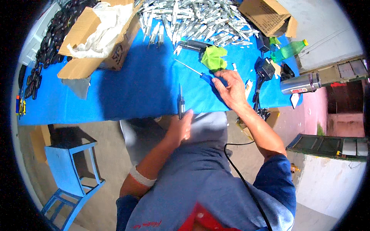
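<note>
"Holding what, right hand?"
"Right hand (232,91) is clamped on the blue screwdriver (207,79), thumb and fingers at the handle. Shaft angles away and to the left, over the blue-covered table (77,104)."
"Left?"
"Left hand (180,129) is at the near table edge, fingers curled. The slim dark piece (181,107) meets it there, thin metal shaft pointing away from the person. Can't tell whether the fingers grip it or just rest against it."
"Which step?"
"Looks like tool handling, my read. Screwdriver and piece are well apart, so no driving or prying at this instant."
"What does the next move call for?"
"Judgement only: sure grip on the piece first, since it's right at the edge. Then control of the screwdriver tip."
"Anything close by?"
"Green cloth (214,58) just beyond the right fingertips. Heap of grey-and-white pieces (196,21) at the far side."
</note>
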{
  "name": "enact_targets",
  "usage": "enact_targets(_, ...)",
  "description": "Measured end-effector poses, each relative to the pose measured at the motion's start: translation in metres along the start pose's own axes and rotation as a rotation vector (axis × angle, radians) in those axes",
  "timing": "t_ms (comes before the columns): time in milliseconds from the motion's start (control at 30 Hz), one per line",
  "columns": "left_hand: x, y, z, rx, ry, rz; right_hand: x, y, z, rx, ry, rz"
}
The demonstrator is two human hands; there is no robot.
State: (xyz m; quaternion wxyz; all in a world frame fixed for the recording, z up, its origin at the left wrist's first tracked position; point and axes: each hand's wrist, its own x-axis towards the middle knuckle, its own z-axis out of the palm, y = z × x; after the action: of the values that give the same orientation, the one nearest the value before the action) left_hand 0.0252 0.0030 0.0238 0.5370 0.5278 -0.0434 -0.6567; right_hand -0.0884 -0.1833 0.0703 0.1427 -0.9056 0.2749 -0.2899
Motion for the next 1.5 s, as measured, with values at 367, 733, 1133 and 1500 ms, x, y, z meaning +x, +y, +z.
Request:
enact_targets(367,0.001,-0.002,-0.001,-0.033,-0.083,-0.033,0.065,-0.001,0.015,0.015,0.032,0.368)
enact_targets(733,-0.006,-0.006,-0.007,-0.174,-0.226,0.025,0.06,0.001,-0.017,0.808,0.096,0.392)
enact_targets(1133,-0.036,-0.011,0.011,-0.171,-0.335,0.122,-0.049,-0.051,-0.031,1.114,-0.068,0.439)
enact_targets(1500,-0.063,-0.041,0.026,-0.063,-0.365,0.172,-0.113,-0.08,-0.011,1.773,-0.061,0.565)
